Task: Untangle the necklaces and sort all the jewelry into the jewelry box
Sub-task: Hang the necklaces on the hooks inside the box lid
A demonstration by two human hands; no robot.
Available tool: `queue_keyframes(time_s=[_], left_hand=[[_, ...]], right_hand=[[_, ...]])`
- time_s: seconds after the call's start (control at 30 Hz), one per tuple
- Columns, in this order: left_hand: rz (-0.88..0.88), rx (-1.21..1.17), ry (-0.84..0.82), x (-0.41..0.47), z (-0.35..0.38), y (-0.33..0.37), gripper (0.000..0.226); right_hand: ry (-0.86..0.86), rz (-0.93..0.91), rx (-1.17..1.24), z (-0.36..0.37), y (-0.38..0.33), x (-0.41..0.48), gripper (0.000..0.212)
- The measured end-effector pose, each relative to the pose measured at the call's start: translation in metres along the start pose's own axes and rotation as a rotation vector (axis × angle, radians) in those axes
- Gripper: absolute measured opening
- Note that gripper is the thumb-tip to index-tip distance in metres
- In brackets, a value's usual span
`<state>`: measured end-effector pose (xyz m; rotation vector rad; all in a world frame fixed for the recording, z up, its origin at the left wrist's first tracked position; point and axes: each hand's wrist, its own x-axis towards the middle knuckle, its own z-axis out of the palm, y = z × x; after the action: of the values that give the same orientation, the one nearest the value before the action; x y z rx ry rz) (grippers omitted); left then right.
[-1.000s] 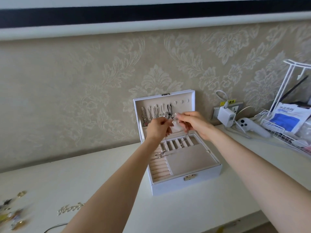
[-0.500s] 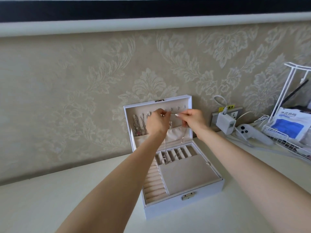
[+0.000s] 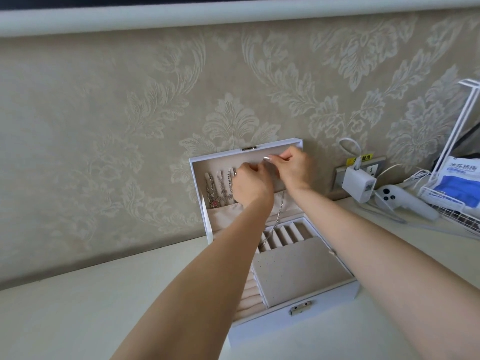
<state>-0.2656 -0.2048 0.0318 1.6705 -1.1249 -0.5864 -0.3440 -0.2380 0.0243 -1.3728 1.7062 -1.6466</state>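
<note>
Head view: the right hand (image 3: pixel 294 170) pinches the top of a silver necklace (image 3: pixel 279 211) against the upright lid (image 3: pixel 220 159) of the white jewelry box (image 3: pixel 327 317) on the desk (image 3: pixel 78 307). Its chain hangs down to the slotted compartments. The left hand (image 3: pixel 249 183) is curled beside it, fingers hidden, so I cannot tell their hold. Best to keep the chain taut and loop it over 1 free hook, clear of the hung necklaces (image 3: pixel 217 189). Against 0.5 s earlier, both hands sit higher in the lid.
</note>
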Motion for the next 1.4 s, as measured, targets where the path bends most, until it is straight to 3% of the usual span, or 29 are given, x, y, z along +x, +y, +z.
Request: queue_keyframes(time_s=[0.3, 0.4, 0.67, 0.8, 0.97, 1.4], left_hand=[[-0.050, 0.019, -0.074, 0.000, 0.003, -0.007, 0.025], [-0.017, 0.062, -0.078, -0.006, 0.000, -0.011, 0.025], [0.347, 0.368, -0.082, -0.041, -0.004, -0.043, 0.027], [0.448, 0.528, -0.102, -0.045, -0.004, -0.047, 0.027], [0.449, 0.562, -0.168, -0.046, -0.002, -0.059, 0.023], [0.354, 0.495, -0.256, -0.043, -0.004, -0.070, 0.019]], right_hand=[[-0.083, 0.196, 0.049, -0.003, 0.007, -0.004, 0.033], [-0.168, 0.252, 0.134, -0.011, 0.006, -0.014, 0.021], [-0.301, 0.369, 0.407, -0.027, 0.014, -0.049, 0.013], [-0.354, 0.363, 0.373, -0.029, 0.021, -0.056, 0.016], [-0.492, 0.393, 0.378, -0.030, 0.028, -0.062, 0.016], [-0.469, 0.433, 0.358, -0.029, 0.036, -0.073, 0.016]])
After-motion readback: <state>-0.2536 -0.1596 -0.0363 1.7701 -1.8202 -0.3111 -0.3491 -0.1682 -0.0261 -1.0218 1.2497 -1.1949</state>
